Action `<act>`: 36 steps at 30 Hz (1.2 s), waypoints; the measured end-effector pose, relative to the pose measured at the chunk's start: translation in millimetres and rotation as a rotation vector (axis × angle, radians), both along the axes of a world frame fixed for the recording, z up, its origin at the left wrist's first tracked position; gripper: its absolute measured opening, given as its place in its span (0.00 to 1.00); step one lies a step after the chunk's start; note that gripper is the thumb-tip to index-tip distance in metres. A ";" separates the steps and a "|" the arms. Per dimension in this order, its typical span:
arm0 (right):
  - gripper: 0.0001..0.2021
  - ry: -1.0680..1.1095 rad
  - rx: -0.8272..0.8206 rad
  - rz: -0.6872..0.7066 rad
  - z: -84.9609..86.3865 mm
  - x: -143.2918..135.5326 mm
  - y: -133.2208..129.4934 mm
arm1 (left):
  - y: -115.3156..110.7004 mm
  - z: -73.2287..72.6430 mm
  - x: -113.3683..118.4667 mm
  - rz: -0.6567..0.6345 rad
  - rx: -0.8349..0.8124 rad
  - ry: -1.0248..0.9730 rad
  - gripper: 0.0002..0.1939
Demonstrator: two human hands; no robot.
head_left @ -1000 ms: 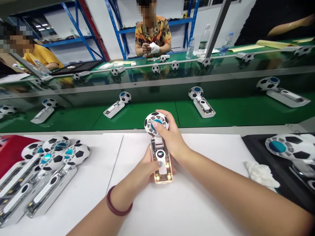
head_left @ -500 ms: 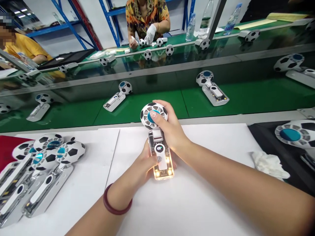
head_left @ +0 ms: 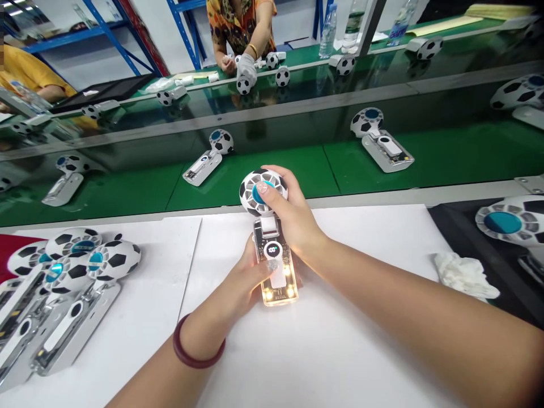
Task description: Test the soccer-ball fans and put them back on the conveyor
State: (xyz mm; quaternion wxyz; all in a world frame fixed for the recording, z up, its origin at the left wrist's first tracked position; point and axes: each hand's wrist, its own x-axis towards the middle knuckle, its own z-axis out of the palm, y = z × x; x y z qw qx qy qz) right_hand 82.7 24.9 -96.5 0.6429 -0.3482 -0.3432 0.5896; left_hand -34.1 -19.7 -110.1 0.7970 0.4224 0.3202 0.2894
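Observation:
A handheld fan (head_left: pixel 268 229) with a football-patterned head and a clear handle is held upright over the white work surface. Its round display reads about 100, and yellow lights glow in the lower handle. My left hand (head_left: pixel 250 275) is wrapped round the handle, the thumb lying across its front below the display. Round the fan's head closes my right hand (head_left: pixel 295 212), with the thumb on the blue centre disc. The fingers behind the fan are mostly hidden.
Several similar fans (head_left: pixel 76 306) lie bunched at the left. A green conveyor belt (head_left: pixel 297 170) carries more fans past the table's far edge. At the right, a crumpled tissue (head_left: pixel 465 276) lies on a black mat (head_left: pixel 453 218) beside another fan. A co-worker's gloved hand (head_left: pixel 246 69) is across the line.
Both my hands keep the same hold on the lit fan. Fans on the belt have shifted slightly right. The co-worker's gloved hand has come forward onto a ball-patterned fan head.

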 end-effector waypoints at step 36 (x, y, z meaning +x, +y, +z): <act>0.19 -0.013 -0.010 -0.067 -4.6 -2.3 2.8 | -2.6 4.7 -0.7 0.037 -0.006 0.109 0.22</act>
